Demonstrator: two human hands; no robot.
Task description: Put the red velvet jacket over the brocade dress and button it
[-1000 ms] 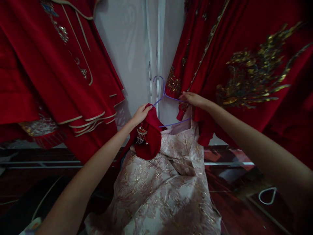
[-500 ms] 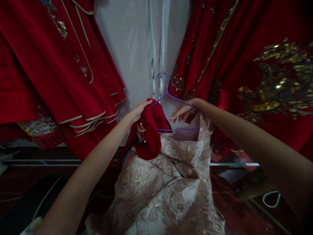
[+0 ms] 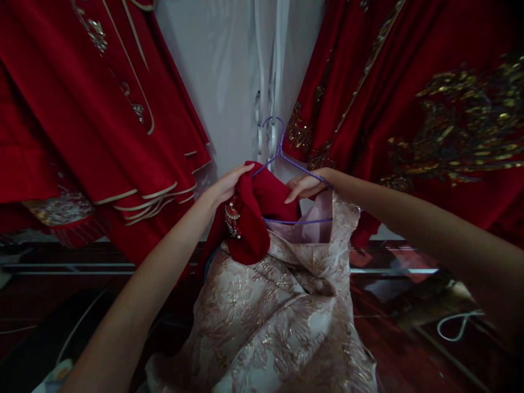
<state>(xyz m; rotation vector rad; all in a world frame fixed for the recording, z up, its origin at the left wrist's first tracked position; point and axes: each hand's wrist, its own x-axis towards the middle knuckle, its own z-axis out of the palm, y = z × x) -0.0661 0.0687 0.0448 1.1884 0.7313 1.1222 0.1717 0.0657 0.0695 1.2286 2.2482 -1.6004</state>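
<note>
A purple wire hanger (image 3: 286, 159) carries a pale pink and gold brocade dress (image 3: 286, 311) and a bunched red velvet garment (image 3: 254, 218) with a beaded tassel ornament (image 3: 231, 216). My left hand (image 3: 224, 186) grips the top edge of the red garment at the hanger's left shoulder. My right hand (image 3: 305, 186) rests on the hanger's right arm, fingers curled and pointing left onto the red cloth. The hanger's hook sits in front of white vertical bars (image 3: 268, 82).
Red embroidered robes hang close on both sides, the left one (image 3: 102, 109) with cream piping, the right one (image 3: 409, 109) with gold embroidery. A white wall (image 3: 221, 71) lies behind. Dark reddish floor (image 3: 393, 349) and a white cord loop (image 3: 454, 325) lie below right.
My right hand slid left along the hanger from the right robe's edge toward the red garment. The hanger and both garments rose slightly. The view shifted a little.
</note>
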